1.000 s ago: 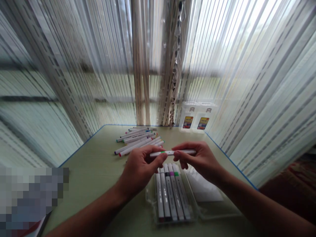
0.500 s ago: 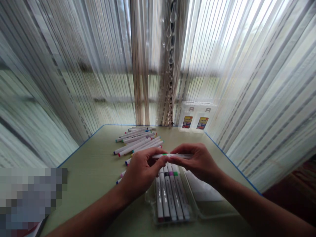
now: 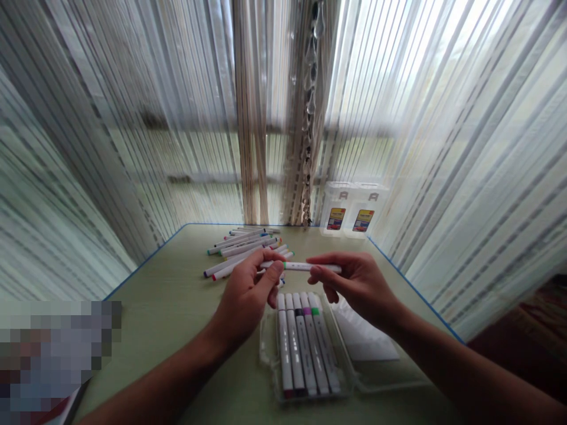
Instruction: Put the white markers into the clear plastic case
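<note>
Both my hands hold one white marker with a green band point(image 3: 305, 267) level above the table. My left hand point(image 3: 245, 298) pinches its left end between thumb and fingers. My right hand point(image 3: 354, 283) grips the right part of the barrel, fingers curled round it. Just below the hands lies a clear plastic case point(image 3: 270, 360) with several white markers point(image 3: 303, 348) side by side, their caps red, black, purple and green. Its open lid point(image 3: 376, 366) lies flat to the right.
A loose pile of white markers point(image 3: 243, 251) lies at the far left of the green table point(image 3: 177, 307). Two clear boxes with yellow labels point(image 3: 354, 212) stand at the back right. Striped curtains point(image 3: 443, 147) close in on all sides. A blurred patch covers the lower left corner.
Both hands have lifted the marker slightly and shifted it left. My left hand has moved off the middle to the marker's left end.
</note>
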A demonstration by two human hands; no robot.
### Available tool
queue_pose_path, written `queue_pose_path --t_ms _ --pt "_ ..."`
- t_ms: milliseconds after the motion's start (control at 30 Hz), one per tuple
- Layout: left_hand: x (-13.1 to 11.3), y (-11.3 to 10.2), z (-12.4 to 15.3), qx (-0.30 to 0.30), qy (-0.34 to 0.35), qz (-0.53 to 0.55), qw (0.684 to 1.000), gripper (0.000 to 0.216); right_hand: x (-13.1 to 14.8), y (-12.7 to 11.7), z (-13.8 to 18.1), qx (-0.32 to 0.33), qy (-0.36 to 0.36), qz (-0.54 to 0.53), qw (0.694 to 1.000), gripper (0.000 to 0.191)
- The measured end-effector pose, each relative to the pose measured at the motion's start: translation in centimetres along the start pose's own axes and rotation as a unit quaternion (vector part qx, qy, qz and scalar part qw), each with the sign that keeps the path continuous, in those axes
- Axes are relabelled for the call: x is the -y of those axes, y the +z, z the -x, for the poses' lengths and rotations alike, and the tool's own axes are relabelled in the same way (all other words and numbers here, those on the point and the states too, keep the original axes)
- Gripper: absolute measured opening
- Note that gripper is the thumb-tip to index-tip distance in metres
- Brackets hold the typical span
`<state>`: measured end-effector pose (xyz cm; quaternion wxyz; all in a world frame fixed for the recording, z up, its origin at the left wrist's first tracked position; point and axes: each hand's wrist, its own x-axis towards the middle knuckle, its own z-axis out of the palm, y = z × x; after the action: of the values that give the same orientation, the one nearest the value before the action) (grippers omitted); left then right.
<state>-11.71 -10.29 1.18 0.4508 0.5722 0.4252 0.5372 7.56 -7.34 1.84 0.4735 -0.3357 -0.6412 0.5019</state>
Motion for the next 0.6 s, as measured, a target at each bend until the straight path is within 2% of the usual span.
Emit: queue_pose_path --t_ms 333,600 --pt "0.11 -0.39 -0.73 -0.051 -0.022 0.091 0.994 0.022 -0.15 -0.45 0.02 -0.005 -0.026 -0.054 0.998 0.027" --pt "0.15 -0.38 -0.77 -0.047 -0.028 0.147 0.988 0.017 -0.81 -0.85 -0.33 0.000 -0.024 -0.097 0.995 0.025"
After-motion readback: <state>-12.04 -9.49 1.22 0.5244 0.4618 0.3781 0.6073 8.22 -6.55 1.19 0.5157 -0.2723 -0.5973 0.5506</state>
